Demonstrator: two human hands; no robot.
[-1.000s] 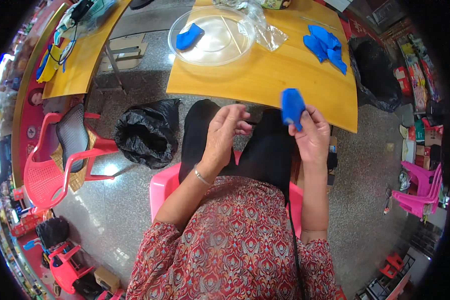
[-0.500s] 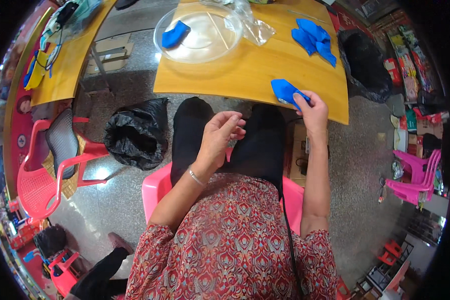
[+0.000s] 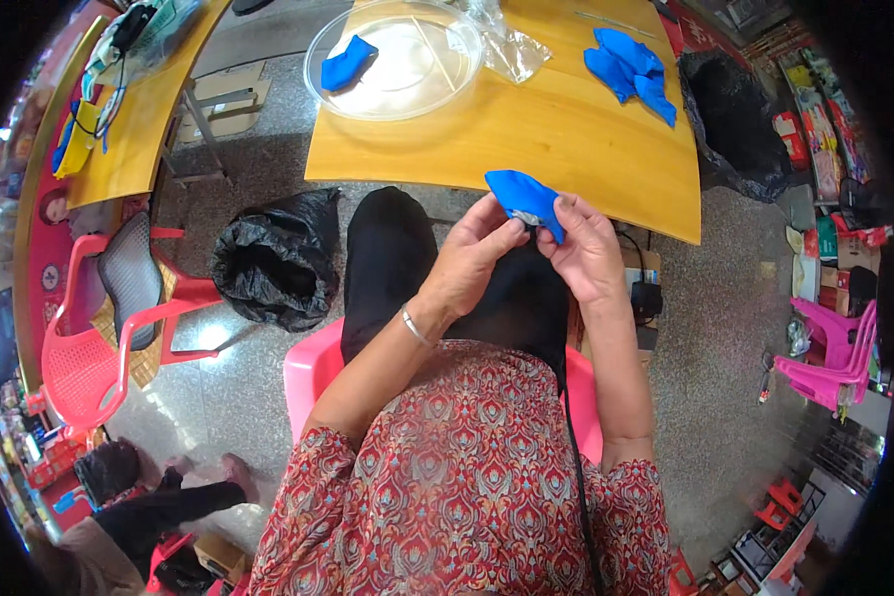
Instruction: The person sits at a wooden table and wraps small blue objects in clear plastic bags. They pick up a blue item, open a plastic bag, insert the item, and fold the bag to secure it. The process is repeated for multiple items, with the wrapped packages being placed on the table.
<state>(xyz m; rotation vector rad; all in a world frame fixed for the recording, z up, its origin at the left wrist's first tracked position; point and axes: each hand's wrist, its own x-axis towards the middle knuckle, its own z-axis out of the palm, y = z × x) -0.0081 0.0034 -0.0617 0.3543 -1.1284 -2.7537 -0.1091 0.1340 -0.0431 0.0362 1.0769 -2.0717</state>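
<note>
A small folded blue cloth piece [image 3: 519,193] with a greyish patch along its lower edge is held up between both hands, over my lap at the table's near edge. My left hand [image 3: 467,256] pinches its lower left side between thumb and fingers. On the right side, my right hand [image 3: 584,246] grips the same piece. One similar blue piece [image 3: 348,65] lies inside a round clear plastic tray [image 3: 397,87], beside a thin stick [image 3: 433,58]. Several more blue pieces [image 3: 630,72] lie in a loose pile on the table's far right.
The yellow wooden table [image 3: 526,129] also carries a clear plastic bag [image 3: 515,52]. Black bags stand open at the left [image 3: 273,260] and right [image 3: 735,124]. A red chair [image 3: 84,368] is at left, pink stools [image 3: 829,348] at right. Another person's leg [image 3: 184,512] shows lower left.
My right hand has brought the blue piece leftward and nearer to me, off the table's edge. My left hand has moved up and right and taken hold of it.
</note>
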